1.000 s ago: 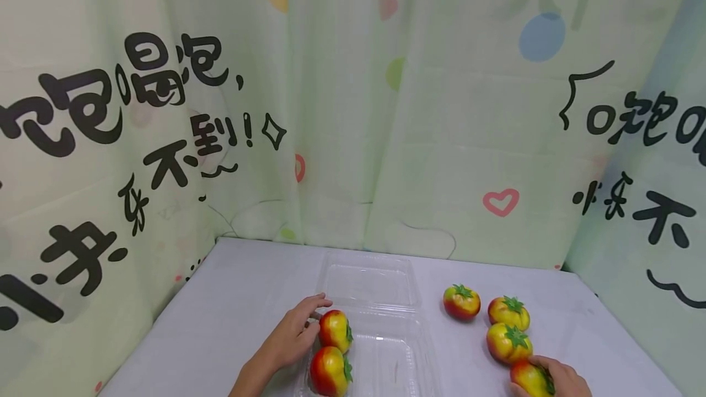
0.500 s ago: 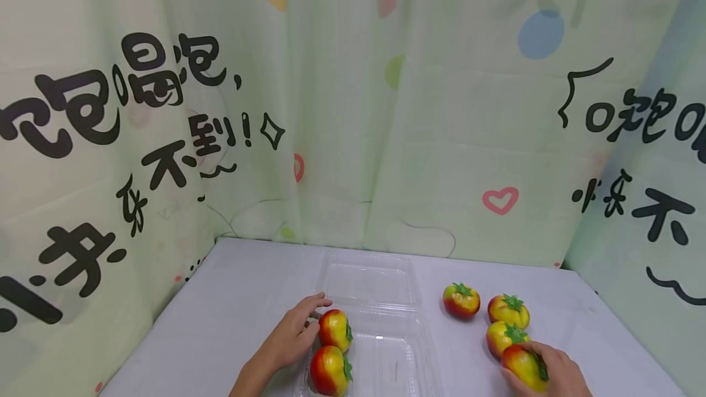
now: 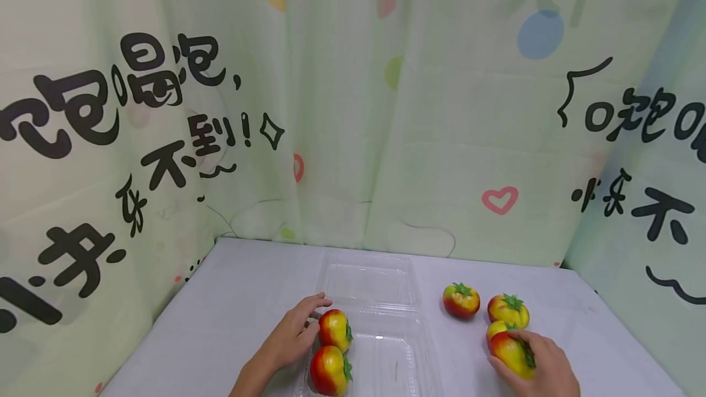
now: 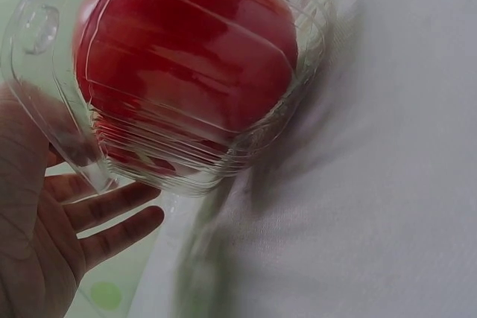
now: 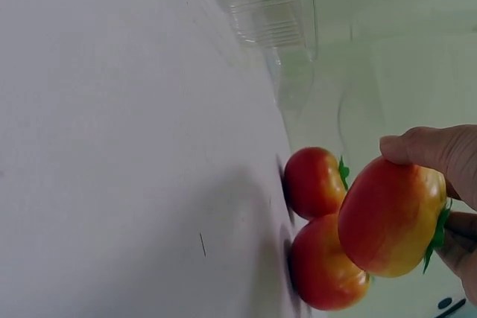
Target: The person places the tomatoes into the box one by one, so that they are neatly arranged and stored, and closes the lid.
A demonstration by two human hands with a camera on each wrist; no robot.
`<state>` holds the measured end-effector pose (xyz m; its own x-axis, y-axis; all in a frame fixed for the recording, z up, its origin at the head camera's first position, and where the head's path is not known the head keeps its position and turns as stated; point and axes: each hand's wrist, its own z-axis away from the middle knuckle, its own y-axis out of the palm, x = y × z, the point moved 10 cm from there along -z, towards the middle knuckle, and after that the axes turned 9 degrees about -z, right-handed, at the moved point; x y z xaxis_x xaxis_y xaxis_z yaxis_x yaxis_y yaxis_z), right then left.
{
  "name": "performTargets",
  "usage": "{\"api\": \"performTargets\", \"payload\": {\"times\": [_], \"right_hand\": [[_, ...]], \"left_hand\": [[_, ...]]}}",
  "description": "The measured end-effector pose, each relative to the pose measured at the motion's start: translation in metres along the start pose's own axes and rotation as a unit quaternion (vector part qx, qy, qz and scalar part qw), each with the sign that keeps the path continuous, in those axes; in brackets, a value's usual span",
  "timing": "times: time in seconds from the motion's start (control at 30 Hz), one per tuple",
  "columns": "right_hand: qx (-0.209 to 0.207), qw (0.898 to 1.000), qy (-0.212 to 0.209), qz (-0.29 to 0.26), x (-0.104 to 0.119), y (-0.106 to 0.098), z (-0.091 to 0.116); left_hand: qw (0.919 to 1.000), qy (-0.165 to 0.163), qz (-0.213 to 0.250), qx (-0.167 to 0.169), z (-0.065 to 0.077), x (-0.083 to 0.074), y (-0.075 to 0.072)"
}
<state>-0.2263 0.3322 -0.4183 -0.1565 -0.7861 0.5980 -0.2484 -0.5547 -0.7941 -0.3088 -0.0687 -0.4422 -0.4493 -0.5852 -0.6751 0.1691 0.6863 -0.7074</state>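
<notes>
My right hand (image 3: 543,366) grips a red-and-yellow persimmon (image 3: 510,354) with green leaves on top. In the right wrist view, this persimmon (image 5: 387,217) is pinched between thumb and fingers, raised off the table. Behind it one persimmon (image 3: 496,327) is partly hidden, with another persimmon (image 3: 504,311) just beyond. At the left edge of a clear plastic clamshell box (image 3: 380,363), my left hand (image 3: 292,336) rests with its fingers loosely extended. Two persimmons, one far (image 3: 333,331) and one near (image 3: 327,374), lie tipped sideways along the box's left side.
The box's clear lid (image 3: 369,283) lies folded back flat on the white table (image 3: 248,287). A further persimmon (image 3: 461,302) sits between the box and the right-hand group. A printed curtain (image 3: 441,139) encloses the table's back and sides.
The right hand has lifted the nearest persimmon and carried it up and leftward, so that it now covers much of the one behind. The left hand has stayed in place.
</notes>
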Motion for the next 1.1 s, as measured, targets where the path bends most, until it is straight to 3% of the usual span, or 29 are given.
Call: {"api": "performTargets", "payload": {"times": [0.3, 1.1], "right_hand": [[-0.025, 0.999, -0.022, -0.016, 0.028, 0.0, 0.001], [-0.037, 0.996, -0.061, -0.059, 0.076, 0.009, 0.006]], "left_hand": [[1.0, 0.002, -0.003, -0.003, 0.0, 0.0, -0.001], [1.0, -0.001, -0.006, -0.005, 0.0, 0.001, -0.001]]}}
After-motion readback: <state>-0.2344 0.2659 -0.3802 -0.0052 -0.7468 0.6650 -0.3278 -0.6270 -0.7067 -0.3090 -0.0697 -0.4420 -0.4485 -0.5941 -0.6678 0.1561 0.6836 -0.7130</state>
